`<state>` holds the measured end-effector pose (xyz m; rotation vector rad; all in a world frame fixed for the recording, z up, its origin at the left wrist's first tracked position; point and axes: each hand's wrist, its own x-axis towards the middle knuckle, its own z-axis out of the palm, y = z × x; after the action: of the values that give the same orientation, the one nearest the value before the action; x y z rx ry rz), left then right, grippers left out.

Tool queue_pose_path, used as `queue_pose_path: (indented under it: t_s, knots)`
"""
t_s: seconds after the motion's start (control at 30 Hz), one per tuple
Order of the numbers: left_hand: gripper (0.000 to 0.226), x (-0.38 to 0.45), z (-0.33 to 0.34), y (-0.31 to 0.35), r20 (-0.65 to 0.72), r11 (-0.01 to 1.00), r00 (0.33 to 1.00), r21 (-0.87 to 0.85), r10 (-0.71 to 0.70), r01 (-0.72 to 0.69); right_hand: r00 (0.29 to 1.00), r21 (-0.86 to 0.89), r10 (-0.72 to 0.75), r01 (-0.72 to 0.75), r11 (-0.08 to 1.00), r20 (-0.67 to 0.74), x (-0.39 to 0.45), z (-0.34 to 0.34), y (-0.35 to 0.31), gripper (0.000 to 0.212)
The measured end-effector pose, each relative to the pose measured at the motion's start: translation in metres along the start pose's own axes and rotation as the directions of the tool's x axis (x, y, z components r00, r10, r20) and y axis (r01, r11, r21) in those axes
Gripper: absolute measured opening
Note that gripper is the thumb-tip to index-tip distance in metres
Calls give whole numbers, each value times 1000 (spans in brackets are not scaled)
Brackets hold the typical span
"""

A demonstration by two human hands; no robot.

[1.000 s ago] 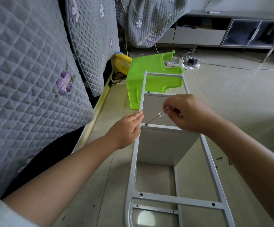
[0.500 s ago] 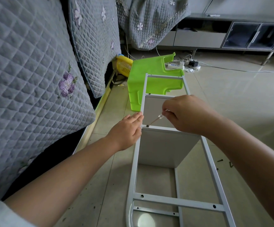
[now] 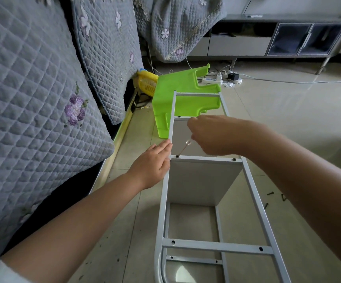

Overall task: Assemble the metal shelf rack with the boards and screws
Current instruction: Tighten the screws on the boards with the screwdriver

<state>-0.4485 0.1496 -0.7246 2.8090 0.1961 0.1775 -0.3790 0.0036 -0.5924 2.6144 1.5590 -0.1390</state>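
While your right hand point(image 3: 212, 135) pinches the clear-handled screwdriver point(image 3: 183, 148) at frame centre, its tip sits in the screw point(image 3: 177, 156) at the crossbar's left end. Your left hand point(image 3: 155, 162), fingers together and flat, presses the left rail of the metal rack point(image 3: 165, 190) beside the board point(image 3: 198, 180). Open floor point(image 3: 287, 119) lies right; the quilted sofa point(image 3: 33, 109) crowds the left. Since half a second ago, your right hand has lifted and its wrist rolled over.
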Motion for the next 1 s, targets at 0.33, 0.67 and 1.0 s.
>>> queue_pose_path:
  t_s: [0.33,0.67,1.0]
  knots:
    - [69,-4,4,2,-10,993,999,-112,-34,33,997,-64,62,-59,996,53,14,-14,2,32]
    - [96,-5,6,0,-40,994,999,-110,-25,21,976,-118,92,-117,986,-198,21,4,-7,27]
    - [100,2,-11,8,-4,997,1000,72,9,-8,960,173,205,-173,970,-189,-9,9,41,40]
